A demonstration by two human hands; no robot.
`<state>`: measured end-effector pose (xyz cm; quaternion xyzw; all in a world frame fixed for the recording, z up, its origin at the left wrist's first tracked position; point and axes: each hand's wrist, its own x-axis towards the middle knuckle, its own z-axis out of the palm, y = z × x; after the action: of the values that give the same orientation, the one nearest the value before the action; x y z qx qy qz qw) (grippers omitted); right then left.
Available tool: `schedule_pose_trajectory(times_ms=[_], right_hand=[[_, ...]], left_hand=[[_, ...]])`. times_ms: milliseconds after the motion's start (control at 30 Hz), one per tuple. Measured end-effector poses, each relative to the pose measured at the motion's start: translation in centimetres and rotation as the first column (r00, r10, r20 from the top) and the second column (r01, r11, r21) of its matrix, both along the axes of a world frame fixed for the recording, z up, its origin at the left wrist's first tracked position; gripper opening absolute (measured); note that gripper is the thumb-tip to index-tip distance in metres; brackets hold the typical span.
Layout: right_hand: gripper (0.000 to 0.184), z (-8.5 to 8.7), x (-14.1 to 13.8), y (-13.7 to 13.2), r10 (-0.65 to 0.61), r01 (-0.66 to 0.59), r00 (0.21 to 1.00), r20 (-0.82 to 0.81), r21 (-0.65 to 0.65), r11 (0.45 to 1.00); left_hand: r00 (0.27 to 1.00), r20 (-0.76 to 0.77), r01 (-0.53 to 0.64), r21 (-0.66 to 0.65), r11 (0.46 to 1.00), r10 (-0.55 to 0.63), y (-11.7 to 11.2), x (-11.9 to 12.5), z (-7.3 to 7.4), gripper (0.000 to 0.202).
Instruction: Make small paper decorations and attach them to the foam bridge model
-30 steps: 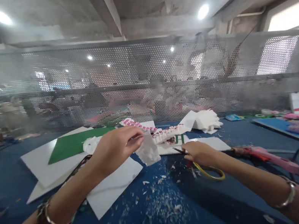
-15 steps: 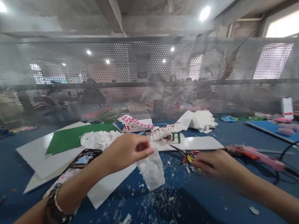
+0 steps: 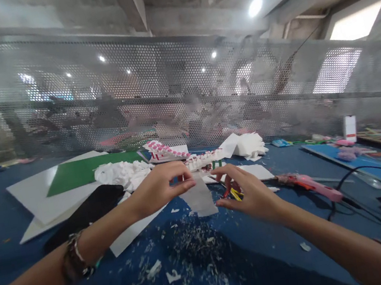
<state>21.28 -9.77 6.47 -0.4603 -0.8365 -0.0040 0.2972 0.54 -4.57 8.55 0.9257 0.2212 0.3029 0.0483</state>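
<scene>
Presently the left hand point(image 3: 163, 186) is closed in a pinch, thumb and forefinger gripping the upper edge of a white foam piece point(image 3: 200, 200). The piece hangs from that grip, just above the blue tabletop point(image 3: 255, 259), its lower edge close to a patch of white scraps point(image 3: 194, 245). The right hand point(image 3: 249, 193) is open and holds nothing, fingers spread, fingertips just beside the piece's right edge; whether they touch it cannot be told. Scissors point(image 3: 235, 194) with red and yellow handles lie partly hidden beneath that hand. A pink glue gun point(image 3: 308, 184) lies to the right, near the scissors, with a black cable beyond it. A black phone point(image 3: 88, 212) lies beside the left forearm, resting on white boards point(image 3: 38, 199); a green sheet point(image 3: 85, 171) lies on the boards farther back. A crumpled white heap point(image 3: 122, 171) sits behind the left hand. A perforated metal screen point(image 3: 183, 99) stands along the far edge. Beaded bracelets point(image 3: 73, 257) are on the left wrist.
</scene>
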Motion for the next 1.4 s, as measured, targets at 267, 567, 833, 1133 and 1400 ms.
schedule_pose_trajectory(times_ms=[267, 567, 833, 1133, 1400], right_hand=[[0.021, -0.4, -0.8, -0.5, 0.121, -0.355, 0.891, 0.437, 0.508, 0.785], [0.023, -5.0, -0.6, -1.4, 0.240, -0.449, 0.735, 0.634, 0.190, 0.873], [0.010, -6.2, -1.6, -2.4, 0.311, -0.352, 0.865, 0.393, 0.035, 0.935], [0.019, -6.3, -1.8, -2.8, 0.363, -0.409, 0.839, 0.405, 0.031, 0.912], [0.019, -6.4, -1.9, -3.3, 0.440, -0.425, 0.843, 0.309, -0.118, 0.897]], left_hand=[[0.990, -0.070, 0.139, 0.641, 0.755, -0.122, -1.4, -0.2, -2.2, 0.019], [0.937, -0.334, 0.243, 0.424, 0.873, -0.099, -3.4, 0.2, -7.8, 0.023], [0.958, -0.246, 0.155, 0.018, 0.988, -0.146, -4.5, 0.0, -7.4, 0.006], [0.934, -0.307, 0.160, -0.104, 0.982, -0.185, -4.8, 0.1, -7.9, 0.015], [0.917, -0.308, 0.236, -0.090, 0.968, -0.252, -4.7, -0.6, -8.3, 0.007]])
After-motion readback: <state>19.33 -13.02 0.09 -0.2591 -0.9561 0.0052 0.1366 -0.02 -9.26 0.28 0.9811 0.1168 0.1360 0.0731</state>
